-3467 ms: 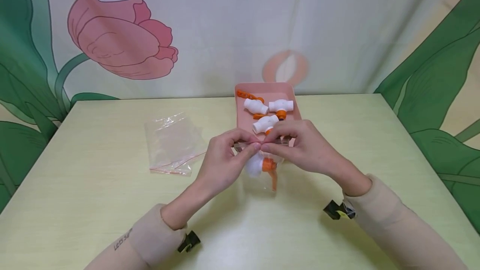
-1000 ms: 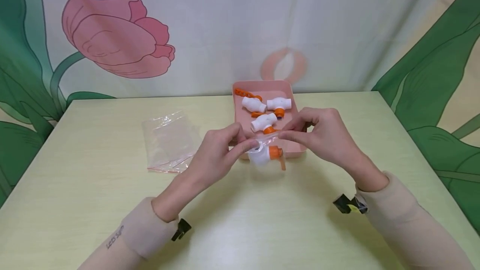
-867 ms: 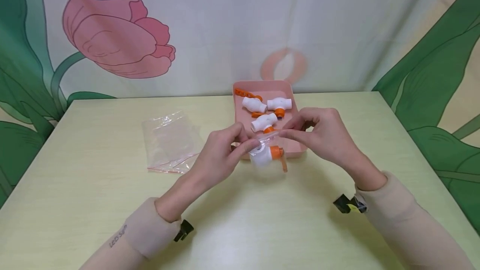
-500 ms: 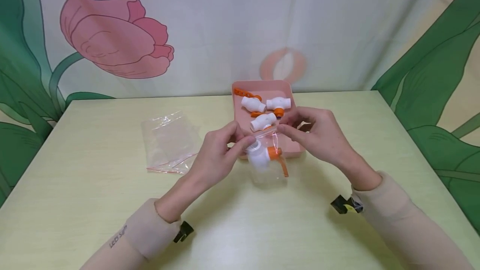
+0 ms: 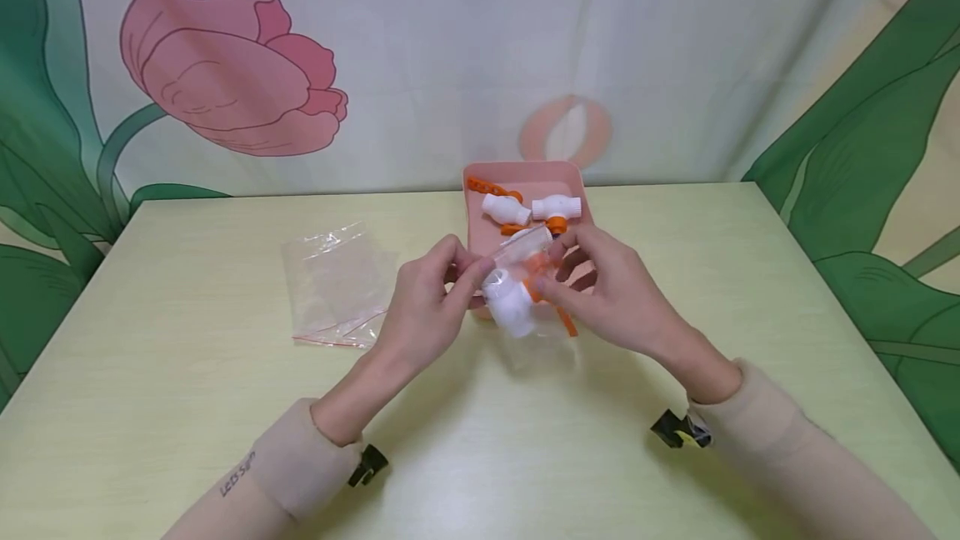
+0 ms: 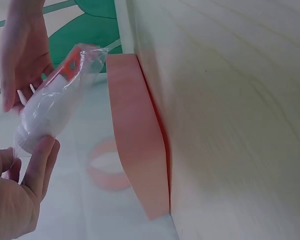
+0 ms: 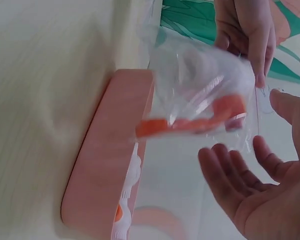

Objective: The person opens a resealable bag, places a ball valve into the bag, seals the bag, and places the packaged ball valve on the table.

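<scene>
A clear plastic bag holding a white valve (image 5: 510, 307) with an orange handle (image 5: 566, 322) hangs in the air over the near end of the pink tray. At its upper left corner my left hand (image 5: 431, 298) pinches the bag's top edge between thumb and fingers. My right hand (image 5: 615, 286) is at the bag's right side beside the orange part; in the right wrist view its fingers (image 7: 225, 175) are spread and loosely bent, with a gap to the bagged valve (image 7: 205, 75). The left wrist view shows the bagged valve (image 6: 50, 107) above the left fingertips.
The pink tray (image 5: 476, 232) stands at the table's back edge, with several white and orange valves (image 5: 557, 207) in it. Flat clear bags (image 5: 337, 286) lie on the table (image 5: 187, 357) to the left. A printed curtain (image 5: 420, 65) hangs behind.
My right hand has let go of the bag's top right corner and moved down and slightly left beside the valve. The bag has tilted; my left hand still pinches it, slightly further left.
</scene>
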A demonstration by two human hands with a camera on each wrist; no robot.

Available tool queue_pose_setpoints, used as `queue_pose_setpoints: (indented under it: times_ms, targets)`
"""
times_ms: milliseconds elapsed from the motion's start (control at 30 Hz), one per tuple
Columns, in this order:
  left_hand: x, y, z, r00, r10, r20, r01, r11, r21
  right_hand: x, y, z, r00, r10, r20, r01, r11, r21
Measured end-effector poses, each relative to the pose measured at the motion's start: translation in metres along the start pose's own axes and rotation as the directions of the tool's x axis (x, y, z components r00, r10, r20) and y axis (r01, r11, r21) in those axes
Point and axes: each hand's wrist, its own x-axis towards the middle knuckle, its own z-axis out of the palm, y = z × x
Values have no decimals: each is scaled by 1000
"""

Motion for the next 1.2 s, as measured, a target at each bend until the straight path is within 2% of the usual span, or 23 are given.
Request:
queue_pose_setpoints:
  times_ms: [267, 400, 500, 667, 767, 933, 1200]
  targets:
    - [3, -1, 0, 998, -51, -23, 50, 998, -48, -2, -5, 11, 999, -48, -7, 47, 993, -104]
    - [3, -1, 0, 997, -78, -28, 76, 996, -53, -1, -6, 16, 997, -68, 21, 70, 993, -91]
    - [2, -1, 0, 995, -97, -31, 95, 993, -69, 0, -8, 20, 995, -87, 40, 91, 989, -116]
    - [3, -1, 4, 994, -107, -17, 104, 988, -116, -2, -12, 23, 994, -108, 25, 111, 959, -263]
    - [4, 0, 7, 994, -108, -20, 105, 984, -141, -3, -12, 23, 992, -125, 12, 122, 943, -309]
    - [5, 2, 8, 992, -122, -25, 116, 978, -174, -1, -11, 23, 986, -166, -5, 155, 926, -344]
    - [6, 5, 7, 987, -157, -11, 152, 970, -189, 2, -10, 22, 987, -158, -10, 145, 931, -333]
